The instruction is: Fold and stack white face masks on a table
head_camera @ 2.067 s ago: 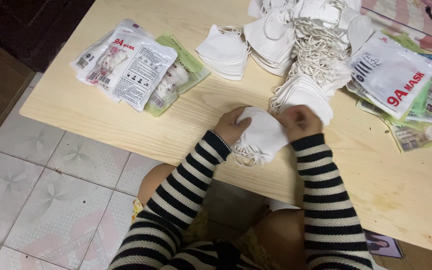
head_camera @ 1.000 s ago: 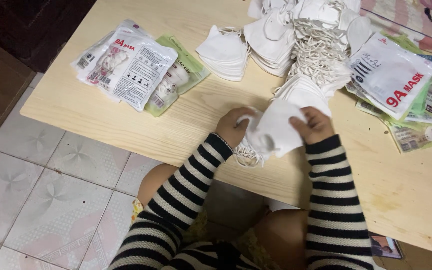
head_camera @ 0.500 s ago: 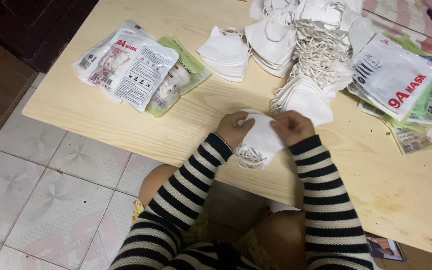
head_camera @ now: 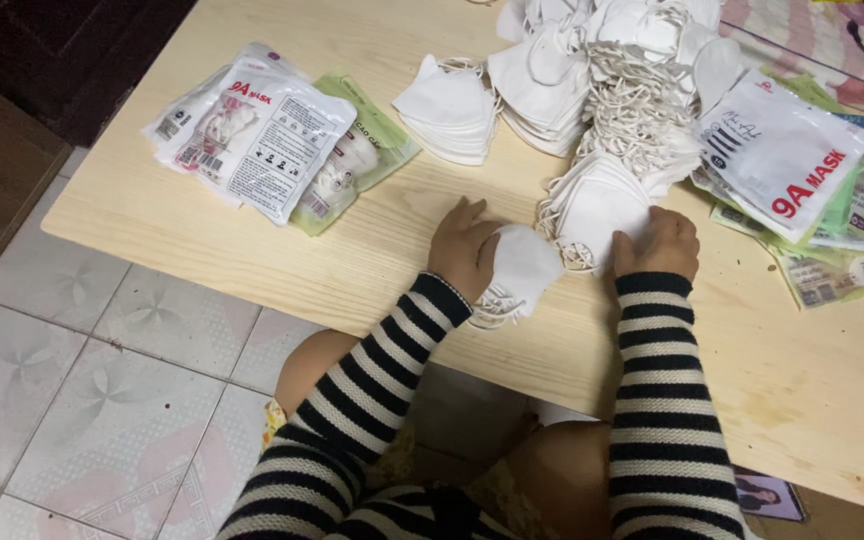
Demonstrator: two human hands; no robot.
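While resting on pale woodgrain table (head_camera: pixel 252 230) — left hand (head_camera: pixel 464 248) fingers clamped on soft folded mask stack (head_camera: pixel 524 268), right hand (head_camera: pixel 658 243) fingers curled on fanned masks (head_camera: pixel 597 205).

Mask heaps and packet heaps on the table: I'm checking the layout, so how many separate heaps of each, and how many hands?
Heaps of loose white masks: 3, counting the small stack and the fan
Heaps of printed packets: 2
Hands: 2, left hand holding a mask, right hand
Total: 7

mask heap (head_camera: pixel 612 60): cut by top edge | right hand (head_camera: pixel 657 243) fingertips: hidden under masks
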